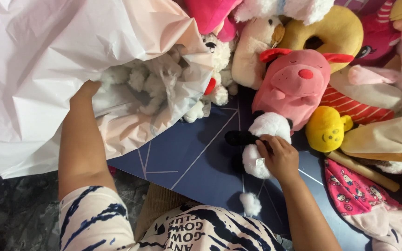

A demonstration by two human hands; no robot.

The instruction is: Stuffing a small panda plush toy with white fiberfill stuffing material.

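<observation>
Right now my right hand (280, 158) has its grip closed on a black-and-white panda plush (264, 139), fingers curled over its middle where a small sewn tag shows. The panda lies on the dark blue mat (196, 158), just below a pink dog plush (294, 83) and beside a small yellow plush (325, 128). My left hand (87, 90) is at the mouth of a big white plastic bag (47, 60); its fingers go under the bag's edge, so I cannot tell whether that grip is spread or pinching the film. Inside the opening I see a fluffy white plush (145, 83), and a small white bear (217, 60) sits right at the bag's lip.

As I judge it, doing this well depends on the bag mouth: I want the left hand to lift the upper edge so the opening stays wide and faces the panda. My right grip looks a little shallow, only on the body, so I would close it fuller around the torso before lifting, so the limbs do not drag the loose white pom-pom (250, 203) or snag the neighbours. A low, short carry across the mat seems safest, going in past the bear.
</observation>
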